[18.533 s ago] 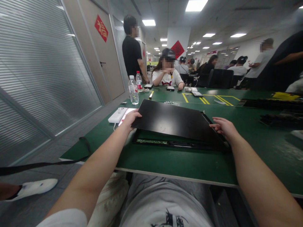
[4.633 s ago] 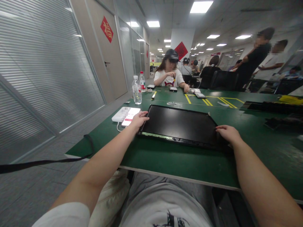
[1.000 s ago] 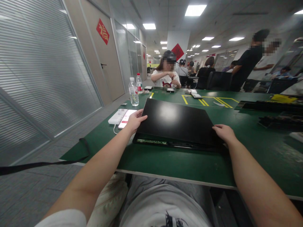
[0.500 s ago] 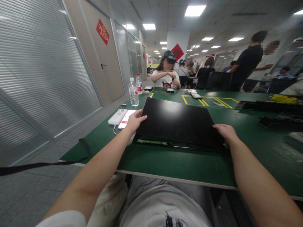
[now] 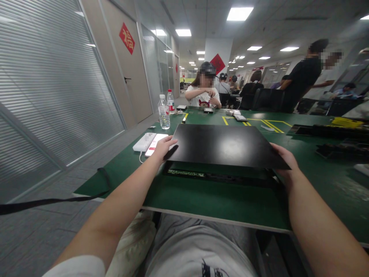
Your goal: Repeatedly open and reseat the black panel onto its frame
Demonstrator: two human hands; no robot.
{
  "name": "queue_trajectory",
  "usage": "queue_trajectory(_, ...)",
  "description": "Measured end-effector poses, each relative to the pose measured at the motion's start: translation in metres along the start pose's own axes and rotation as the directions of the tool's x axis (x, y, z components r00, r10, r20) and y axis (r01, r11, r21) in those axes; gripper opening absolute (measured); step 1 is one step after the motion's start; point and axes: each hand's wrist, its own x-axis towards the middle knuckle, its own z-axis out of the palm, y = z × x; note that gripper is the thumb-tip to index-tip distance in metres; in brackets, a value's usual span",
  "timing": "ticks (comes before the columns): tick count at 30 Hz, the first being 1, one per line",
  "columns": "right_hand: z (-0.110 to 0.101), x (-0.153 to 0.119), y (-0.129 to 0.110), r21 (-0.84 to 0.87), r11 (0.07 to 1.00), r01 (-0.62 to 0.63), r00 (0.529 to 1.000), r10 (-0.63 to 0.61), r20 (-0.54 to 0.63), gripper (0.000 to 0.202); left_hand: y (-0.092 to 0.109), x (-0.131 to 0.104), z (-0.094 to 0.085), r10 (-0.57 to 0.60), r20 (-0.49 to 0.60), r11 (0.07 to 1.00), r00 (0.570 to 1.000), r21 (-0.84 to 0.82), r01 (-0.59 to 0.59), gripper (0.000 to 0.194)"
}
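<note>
Black screen panel (image 5: pixel 219 142) held by both hands over a green table (image 5: pixel 207 202), viewed from the wearer's head; the panel lies across the centre of the frame, its face glossy with a pale patch of reflected light toward the right; the left hand (image 5: pixel 165 149) is clamped on its left edge, thumb on top and the other fingers largely hidden; the right hand (image 5: pixel 286 159) is closed about the right edge, the near corner of the panel overlapping the palm; the hands are thus well apart, one at each end; below the panel a black frame (image 5: pixel 236 180) rests on the table, a gap showing between the two along the near side; a narrow green circuit board (image 5: pixel 186 173) is visible in the near left part of this frame; just beside the left hand, left of centre, lie a phone (image 5: pixel 153 146) with a lit screen and a white power bank (image 5: pixel 142 143); behind these stand a clear water bottle (image 5: pixel 164 115) and a red-capped bottle (image 5: pixel 170 103); at upper centre a co-worker (image 5: pixel 203 96) in a black cap sits across the table, hands close together before the chest.
</note>
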Motion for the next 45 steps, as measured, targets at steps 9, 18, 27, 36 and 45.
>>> queue_trajectory(9,-0.007,-0.009,-0.012,0.744,0.463,-0.481,0.870,0.356,0.340,0.031,0.002,-0.010,0.008,-0.076,0.024,0.997,0.997,0.005,0.076,0.056)
queue_trajectory(18,-0.010,-0.004,-0.012,0.818,0.409,-0.404,0.890,0.383,0.248,0.031,-0.005,-0.003,0.006,-0.057,0.007,0.960,0.998,0.273,0.053,0.056)
queue_trajectory(27,-0.012,-0.008,-0.022,0.897,0.422,-0.131,0.947,0.321,-0.013,0.035,-0.007,-0.008,0.008,0.071,0.138,0.815,0.988,0.563,-0.137,0.044)
queue_trajectory(36,-0.004,-0.006,-0.025,0.951,0.306,0.048,0.933,0.326,-0.152,0.032,-0.010,-0.001,-0.001,0.171,0.342,0.423,0.924,0.822,-0.382,0.049)
queue_trajectory(45,-0.010,0.004,-0.020,0.904,0.307,0.299,0.869,0.304,-0.390,0.018,-0.017,-0.003,-0.003,0.044,0.539,0.269,0.841,0.805,-0.529,0.048)
